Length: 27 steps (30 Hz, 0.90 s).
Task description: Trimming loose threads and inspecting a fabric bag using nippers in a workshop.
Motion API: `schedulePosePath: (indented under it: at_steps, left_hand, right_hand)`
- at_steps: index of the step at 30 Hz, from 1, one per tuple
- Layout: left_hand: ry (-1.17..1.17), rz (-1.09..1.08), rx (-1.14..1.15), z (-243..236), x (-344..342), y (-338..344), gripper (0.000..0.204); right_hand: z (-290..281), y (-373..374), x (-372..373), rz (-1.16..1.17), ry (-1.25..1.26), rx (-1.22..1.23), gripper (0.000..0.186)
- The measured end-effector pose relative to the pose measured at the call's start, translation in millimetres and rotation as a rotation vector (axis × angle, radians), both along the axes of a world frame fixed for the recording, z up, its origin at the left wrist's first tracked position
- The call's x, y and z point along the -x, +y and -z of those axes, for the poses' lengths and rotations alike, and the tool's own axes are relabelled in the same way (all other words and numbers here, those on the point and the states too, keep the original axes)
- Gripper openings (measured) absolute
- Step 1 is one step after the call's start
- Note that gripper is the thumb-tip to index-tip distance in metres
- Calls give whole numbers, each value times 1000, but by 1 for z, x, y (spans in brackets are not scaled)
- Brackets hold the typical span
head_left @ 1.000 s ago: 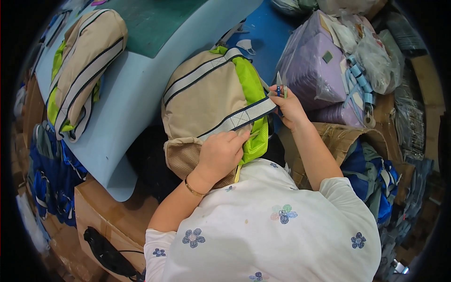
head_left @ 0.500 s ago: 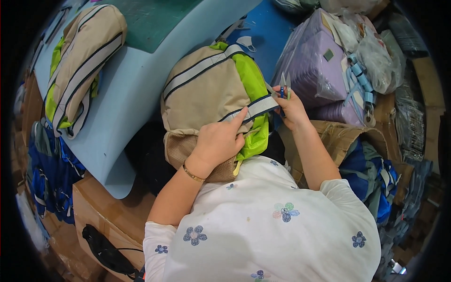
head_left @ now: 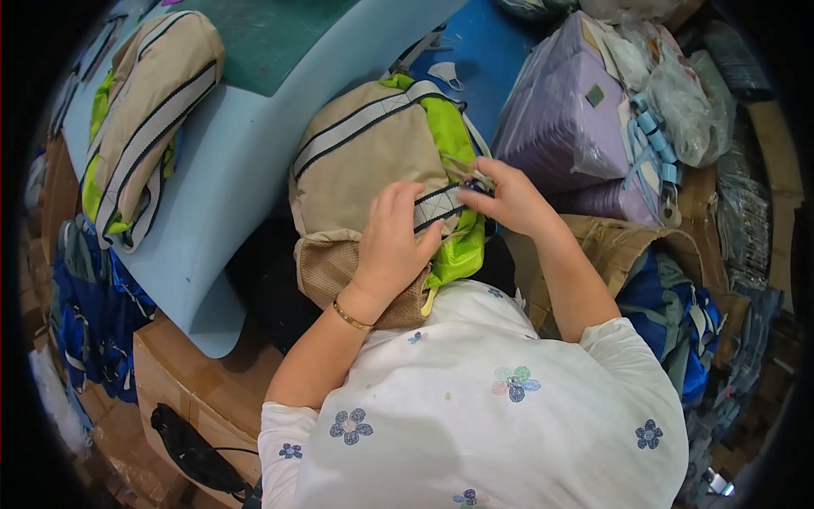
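A beige backpack with lime-green panels, mesh pocket and white, navy-edged straps rests on my lap. My left hand lies on its front at the lower strap, fingers apart and loosely bent, not closed on anything I can see. My right hand holds small scissors over that strap at the green edge; the blades are partly blurred.
A similar folded bag lies on the light-blue sheet at left. Right are plastic-wrapped purple bundles and an open carton with blue bags. Another carton and blue backpacks are lower left.
My right hand has moved left with the scissors, from the strap's outer end onto the bag. My left hand has shifted up the bag, its index finger no longer extended along the strap.
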<state>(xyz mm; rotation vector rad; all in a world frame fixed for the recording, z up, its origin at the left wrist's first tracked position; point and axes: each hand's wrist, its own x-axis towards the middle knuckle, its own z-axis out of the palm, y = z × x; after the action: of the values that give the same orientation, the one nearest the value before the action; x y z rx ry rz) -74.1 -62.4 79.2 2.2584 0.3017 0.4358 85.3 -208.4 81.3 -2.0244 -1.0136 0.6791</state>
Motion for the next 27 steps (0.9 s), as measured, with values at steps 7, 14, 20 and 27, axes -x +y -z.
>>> schedulePosePath:
  at_steps: [7, 14, 20, 27]
  left_hand:
    - [24, -27, 24, 6, 2, -3, 41]
    - [20, -70, 180, 6, 1, 0, 34]
    - [-12, -31, 352, -14, -4, 6, 29]
    - [66, 39, 1042, -8, -1, 16, 21]
  right_hand:
    - [21, -3, 17, 148, 280, 134, 33]
    - [11, 1, 25, 413, 700, -108, 31]
    - [-10, -1, 28, 372, 928, -248, 34]
    - [-21, -4, 34, 277, 948, -255, 36]
